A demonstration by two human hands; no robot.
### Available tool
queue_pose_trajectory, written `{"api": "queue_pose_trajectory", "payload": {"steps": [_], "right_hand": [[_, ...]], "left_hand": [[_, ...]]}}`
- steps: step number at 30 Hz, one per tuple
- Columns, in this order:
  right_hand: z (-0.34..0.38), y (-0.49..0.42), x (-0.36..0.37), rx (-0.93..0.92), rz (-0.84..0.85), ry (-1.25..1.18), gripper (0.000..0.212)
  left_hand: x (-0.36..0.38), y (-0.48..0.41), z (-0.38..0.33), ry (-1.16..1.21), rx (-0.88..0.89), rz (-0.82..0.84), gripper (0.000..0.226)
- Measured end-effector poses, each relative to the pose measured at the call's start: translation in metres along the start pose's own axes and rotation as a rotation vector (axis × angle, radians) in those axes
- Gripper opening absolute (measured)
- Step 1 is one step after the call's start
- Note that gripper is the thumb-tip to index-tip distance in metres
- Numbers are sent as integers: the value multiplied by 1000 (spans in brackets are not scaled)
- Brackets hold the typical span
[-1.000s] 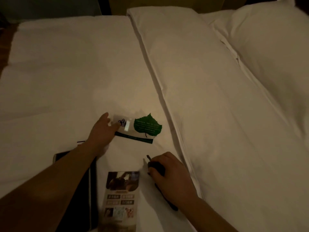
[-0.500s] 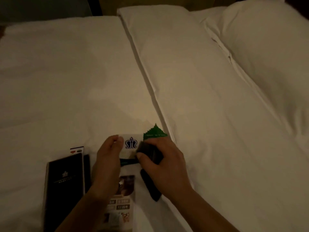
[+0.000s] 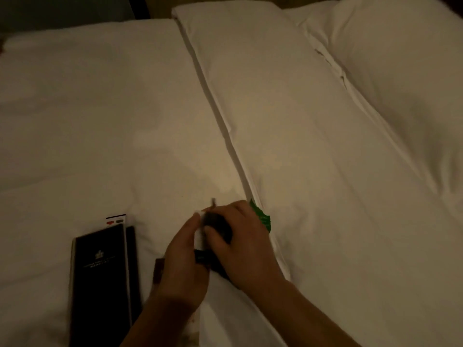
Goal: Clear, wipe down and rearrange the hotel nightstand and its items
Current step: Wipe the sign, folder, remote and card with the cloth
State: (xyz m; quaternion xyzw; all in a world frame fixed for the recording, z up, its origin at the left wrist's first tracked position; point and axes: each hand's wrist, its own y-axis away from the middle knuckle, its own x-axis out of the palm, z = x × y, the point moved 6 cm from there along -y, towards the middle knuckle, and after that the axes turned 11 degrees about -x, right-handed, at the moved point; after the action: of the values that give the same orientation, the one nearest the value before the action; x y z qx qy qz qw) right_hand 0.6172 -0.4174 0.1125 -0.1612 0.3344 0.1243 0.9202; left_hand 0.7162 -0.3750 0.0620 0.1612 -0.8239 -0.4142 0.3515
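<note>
You are gathering up the small nightstand things that are lying on the bed (image 3: 100,108). Your left hand (image 3: 183,266) is pinching a white card (image 3: 199,236) between thumb and fingers. Your right hand (image 3: 243,249) is curling round a small dark thing (image 3: 218,224) (it is too blurry to name) and holding it right against the card. A green leaf card (image 3: 263,217) is peeking out from under your right hand, beside the fold in the bedding. The black folder (image 3: 100,284) is lying flat on the bed, near your left hand, and nobody is holding it.

I think you are making one little bundle. Next you are going to need a firm hold on all of it, so nothing is slipping out on the way to the nightstand, which is not showing here.
</note>
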Motion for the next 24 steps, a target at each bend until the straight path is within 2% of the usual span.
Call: {"api": "queue_pose_trajectory", "payload": {"steps": [3,5,7,10,12,14,17,20,22,24], "right_hand": [[17,-7,7,-93,9,-1,27],[3,-9,0,-94,-1,73,24],[-24,-3,-13,7,-26,125,19],[-63,11,-34,229,-138,60,17],[-71,20,-37,294,-154,37,20],[-61,28,-29,252,-111,34,21],[-20,37,-5,70,-1,44,19],[9,40,12,-101,57,33,21],[2,41,7,-87,71,40,23],[-26,45,-11,77,7,47,21]], "left_hand": [[1,-1,3,56,-1,42,43],[1,2,1,45,23,58,45],[-4,3,-5,-18,69,10,44],[-12,3,-9,-95,104,-43,43],[-16,2,-9,-59,91,-68,42],[-16,2,-6,12,80,-85,41],[-9,-1,4,85,37,-36,42],[-4,-2,10,114,-31,18,53],[-9,-2,6,92,-2,21,56],[-20,-3,-1,65,66,-11,46]]}}
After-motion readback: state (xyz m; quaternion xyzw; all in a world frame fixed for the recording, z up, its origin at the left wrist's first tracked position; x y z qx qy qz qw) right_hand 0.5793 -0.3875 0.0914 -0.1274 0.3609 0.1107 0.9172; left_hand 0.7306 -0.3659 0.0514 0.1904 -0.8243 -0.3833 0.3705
